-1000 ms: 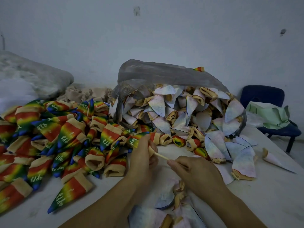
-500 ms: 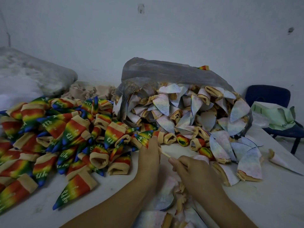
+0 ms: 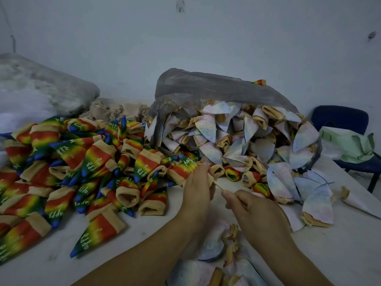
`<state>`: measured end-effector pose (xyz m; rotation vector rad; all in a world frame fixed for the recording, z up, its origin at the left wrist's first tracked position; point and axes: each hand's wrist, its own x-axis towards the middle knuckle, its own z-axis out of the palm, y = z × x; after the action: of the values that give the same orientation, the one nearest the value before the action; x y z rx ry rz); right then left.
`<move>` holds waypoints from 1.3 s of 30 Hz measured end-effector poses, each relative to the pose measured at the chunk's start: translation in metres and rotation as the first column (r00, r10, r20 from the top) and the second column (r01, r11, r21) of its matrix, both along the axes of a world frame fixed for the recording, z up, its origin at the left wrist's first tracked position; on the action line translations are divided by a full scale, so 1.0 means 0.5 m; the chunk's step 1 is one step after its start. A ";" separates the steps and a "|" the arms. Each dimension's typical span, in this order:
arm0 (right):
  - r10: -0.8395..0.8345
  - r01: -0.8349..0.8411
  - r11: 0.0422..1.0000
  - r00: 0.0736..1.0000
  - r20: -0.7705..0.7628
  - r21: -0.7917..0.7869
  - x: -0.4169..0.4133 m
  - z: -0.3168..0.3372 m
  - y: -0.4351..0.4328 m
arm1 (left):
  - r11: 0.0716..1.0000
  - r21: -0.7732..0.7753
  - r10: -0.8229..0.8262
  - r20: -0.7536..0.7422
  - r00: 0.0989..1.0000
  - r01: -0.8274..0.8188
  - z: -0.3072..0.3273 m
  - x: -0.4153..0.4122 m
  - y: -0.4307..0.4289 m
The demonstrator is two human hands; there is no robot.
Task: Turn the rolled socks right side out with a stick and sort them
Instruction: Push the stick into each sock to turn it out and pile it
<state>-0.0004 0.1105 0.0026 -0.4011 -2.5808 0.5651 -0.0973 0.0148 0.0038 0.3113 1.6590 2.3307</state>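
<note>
1. Rainbow socks, left pile: red fading through yellow and green to blue tips, tan cuffs, white lettering.
2. Pale socks in the bag: washed-out white with faint pink and blue tint, tan cuffs, thin dark edge lines.
3. Bag: see-through grey.
4. Stick: light tan. Sock on it: tan where visible.
5. Chair: dark blue. Cloth on it: pale green.
6. Table: off-white.

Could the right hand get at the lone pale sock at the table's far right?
Probably yes: only flat pale socks and bare table lie between the right hand and the lone sock, nothing tall. But the hand grips the stick, so it must let go.
</note>
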 end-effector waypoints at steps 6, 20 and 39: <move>0.047 -0.049 0.988 0.999 -0.017 -0.149 -0.007 -0.003 -0.008 | 0.999 -0.036 -0.033 -0.073 0.997 0.030 -0.019 -0.008 -0.008; -0.012 0.037 0.984 0.989 -0.147 0.172 -0.006 -0.025 0.051 | 0.890 0.407 -0.296 0.172 0.940 0.206 -0.023 -0.029 -0.027; -0.003 0.042 0.983 0.977 -0.214 0.181 0.001 -0.024 0.085 | 0.839 0.468 -0.394 0.170 0.904 0.278 -0.020 -0.046 -0.030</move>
<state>0.0001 0.1529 -0.0094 -0.2896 -2.3930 0.3366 -0.1202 -0.0001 -0.0063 0.3347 0.8648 2.3166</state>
